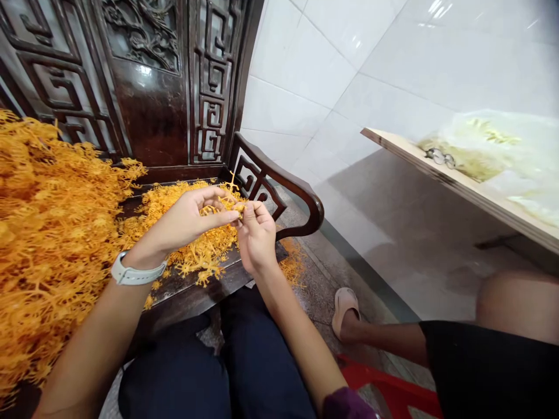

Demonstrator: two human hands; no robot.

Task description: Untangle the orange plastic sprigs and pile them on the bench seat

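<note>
Both hands meet over a dark wooden bench seat (174, 299), pinching one orange branched piece that looks like plastic (232, 185). My left hand (192, 214), with a pale watch strap on its wrist, has thumb and fingers closed around the piece from the left. My right hand (257, 237) grips its lower end between thumb and index finger; the exact contact is partly hidden. Beneath my hands lies a loose heap of similar orange branched pieces (203, 259). A much larger pile of them (52, 233) rises on the left of the seat.
A carved bench armrest (301, 195) curves just right of my hands. Orange bits (292, 262) lie on the floor below it. At right stands a wooden tabletop (410, 151) with glasses (440, 157) and plastic bags (519, 139). Another person's leg (388, 340) and a red stool (388, 387) are close by.
</note>
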